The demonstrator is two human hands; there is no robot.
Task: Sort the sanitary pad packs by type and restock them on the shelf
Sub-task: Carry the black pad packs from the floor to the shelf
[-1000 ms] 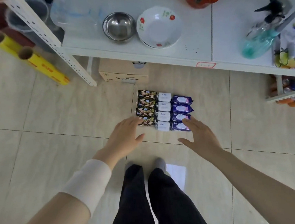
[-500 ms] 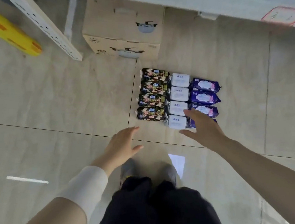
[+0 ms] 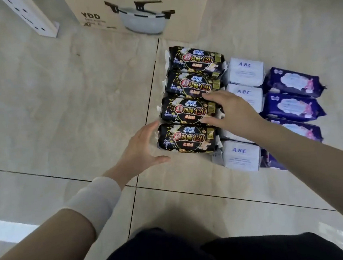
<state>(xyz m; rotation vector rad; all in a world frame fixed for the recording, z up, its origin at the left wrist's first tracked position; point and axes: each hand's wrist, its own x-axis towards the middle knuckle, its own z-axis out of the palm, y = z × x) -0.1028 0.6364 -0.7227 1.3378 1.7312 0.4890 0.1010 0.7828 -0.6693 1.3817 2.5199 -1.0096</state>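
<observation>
Sanitary pad packs (image 3: 244,69) lie on the floor (image 3: 60,102) in black, white and purple columns, so sorting looks done and shelving remains; left hand (image 3: 141,151) and right hand (image 3: 233,112) flank the near black packs (image 3: 185,138), each grip spread open, holding nothing.

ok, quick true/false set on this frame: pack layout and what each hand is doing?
1. The black packs lie in one column of four. True.
2. The white ABC packs lie left of the black packs. False: they lie between the black packs and the purple packs.
3. The right hand grips a purple pack. False: it reaches, fingers spread, over the black column's right side.
4. A cardboard box printed with a pot stands behind the packs. True.
5. The left hand is open beside the nearest black pack, at its left end. True.
</observation>
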